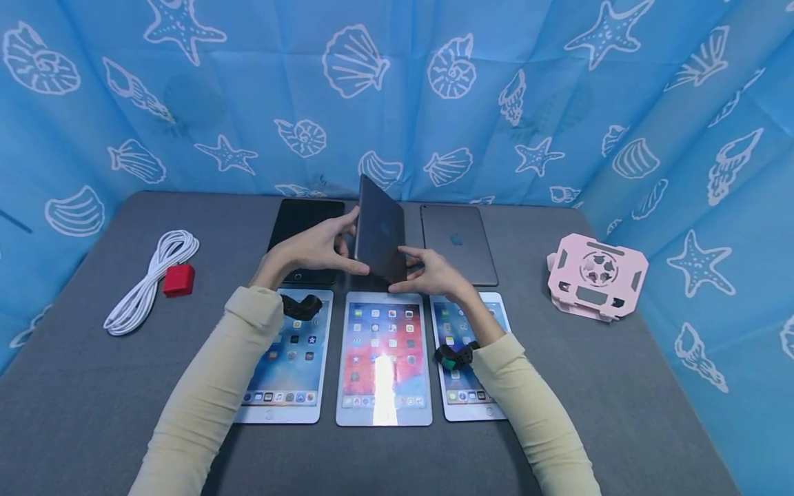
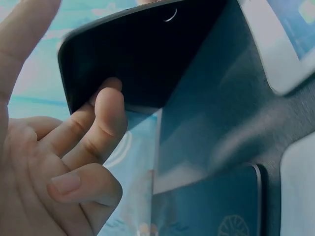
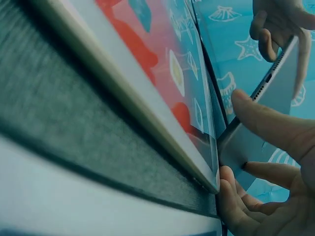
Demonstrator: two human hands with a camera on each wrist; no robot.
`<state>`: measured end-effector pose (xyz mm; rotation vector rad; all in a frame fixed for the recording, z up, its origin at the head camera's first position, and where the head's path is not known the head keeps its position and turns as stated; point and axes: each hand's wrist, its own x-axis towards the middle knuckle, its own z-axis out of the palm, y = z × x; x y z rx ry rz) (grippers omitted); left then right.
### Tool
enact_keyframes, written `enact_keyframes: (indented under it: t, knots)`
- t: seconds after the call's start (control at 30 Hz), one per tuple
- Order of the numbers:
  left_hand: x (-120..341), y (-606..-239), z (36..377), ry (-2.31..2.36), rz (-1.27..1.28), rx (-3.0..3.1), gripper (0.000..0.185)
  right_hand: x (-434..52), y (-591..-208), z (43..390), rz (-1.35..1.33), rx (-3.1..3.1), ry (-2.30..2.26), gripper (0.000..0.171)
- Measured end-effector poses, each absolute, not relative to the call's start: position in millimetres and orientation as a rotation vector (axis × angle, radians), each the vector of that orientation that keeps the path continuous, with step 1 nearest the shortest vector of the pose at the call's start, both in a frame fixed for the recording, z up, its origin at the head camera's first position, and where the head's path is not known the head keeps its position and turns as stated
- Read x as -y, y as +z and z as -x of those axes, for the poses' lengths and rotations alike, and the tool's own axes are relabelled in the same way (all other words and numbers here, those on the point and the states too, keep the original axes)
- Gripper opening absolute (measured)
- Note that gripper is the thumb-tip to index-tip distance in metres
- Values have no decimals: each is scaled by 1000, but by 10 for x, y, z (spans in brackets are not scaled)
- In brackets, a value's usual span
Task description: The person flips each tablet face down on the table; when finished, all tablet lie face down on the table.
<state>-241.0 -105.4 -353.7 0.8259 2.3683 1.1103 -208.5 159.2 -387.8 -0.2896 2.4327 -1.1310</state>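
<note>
Fingers of left hand (image 1: 316, 249) and right hand (image 1: 434, 274) grip the upright dark tablet (image 1: 380, 231).

A staged recording booth is showing here: blue seashell-print curtains (image 1: 558, 89) are enclosing a grey table (image 1: 620, 386), where tablets (image 1: 383, 358) are lying in neat rows beside a pink stand (image 1: 595, 275).

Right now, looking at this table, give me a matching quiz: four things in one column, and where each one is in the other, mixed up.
Things:
1. white cable
2. pink stand
3. dark tablet
4. lit tablet with red screen

Places:
A. held up in both hands
B. right side of table
C. flat, middle of front row
D. left side of table

Pairs: 1-D, 2-B, 3-A, 4-C
</note>
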Motion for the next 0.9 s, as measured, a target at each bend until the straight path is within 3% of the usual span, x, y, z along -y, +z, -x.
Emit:
enact_keyframes:
  t: [0.9]
  knots:
    - [1149,-3924,2421,1052,-677,-2441,121,-1525,-3874,2034,246,-2623,-845,92]
